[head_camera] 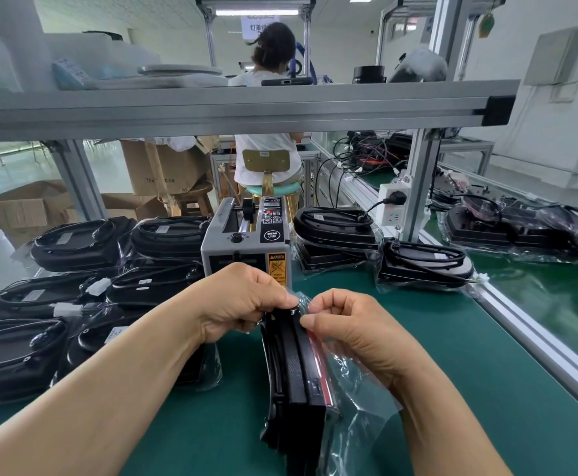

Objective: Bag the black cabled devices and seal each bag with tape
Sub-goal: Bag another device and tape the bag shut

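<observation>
Bag (302,299) between left fingers (278,293) and right fingers (319,305)

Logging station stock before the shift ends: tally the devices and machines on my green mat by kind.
Bagged devices lying there: 8 plainly seen (6 left of the tape dispenser, 2 right); stacks may hide more.
Device held in its bag by left hand and right hand: 1
Tape dispenser: 1
Total: 10, at least.

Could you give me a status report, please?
Left hand, right hand pinching bag top. Black device on edge, partly bagged. Tape dispenser behind, nothing between.
</observation>
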`<state>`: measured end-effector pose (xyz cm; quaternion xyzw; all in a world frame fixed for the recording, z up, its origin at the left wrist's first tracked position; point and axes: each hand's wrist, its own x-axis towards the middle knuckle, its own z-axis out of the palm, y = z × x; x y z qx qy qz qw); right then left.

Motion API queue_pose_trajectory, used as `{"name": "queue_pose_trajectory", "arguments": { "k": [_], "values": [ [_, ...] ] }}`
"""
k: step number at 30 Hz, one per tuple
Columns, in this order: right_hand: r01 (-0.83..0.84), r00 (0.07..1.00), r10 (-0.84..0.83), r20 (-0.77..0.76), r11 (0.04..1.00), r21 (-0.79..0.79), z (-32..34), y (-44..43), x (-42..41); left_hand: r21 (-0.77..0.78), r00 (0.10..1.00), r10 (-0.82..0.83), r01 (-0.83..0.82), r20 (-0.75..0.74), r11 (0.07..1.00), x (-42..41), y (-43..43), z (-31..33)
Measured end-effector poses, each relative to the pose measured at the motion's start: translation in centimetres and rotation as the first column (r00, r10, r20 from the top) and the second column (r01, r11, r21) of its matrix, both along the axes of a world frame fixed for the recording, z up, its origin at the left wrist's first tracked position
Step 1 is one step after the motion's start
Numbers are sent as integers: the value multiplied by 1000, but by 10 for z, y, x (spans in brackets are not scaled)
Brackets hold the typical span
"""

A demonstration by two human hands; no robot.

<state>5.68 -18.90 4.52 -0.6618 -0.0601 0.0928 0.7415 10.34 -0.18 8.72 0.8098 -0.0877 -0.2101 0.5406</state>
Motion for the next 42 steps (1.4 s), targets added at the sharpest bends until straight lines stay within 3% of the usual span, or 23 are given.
{"name": "queue_pose_trajectory", "arguments": {
  "k": [22, 42],
  "values": [
    [0, 1000, 0, -11, 1000, -7, 2, 1, -2, -13, 996, 30, -29, 82, 999, 2, -2, -9],
    [-8, 1000, 8, 8, 1000, 1, -1, 2, -1, -33, 985, 161, -160, 68, 987, -2, -7, -22]
  ]
}}
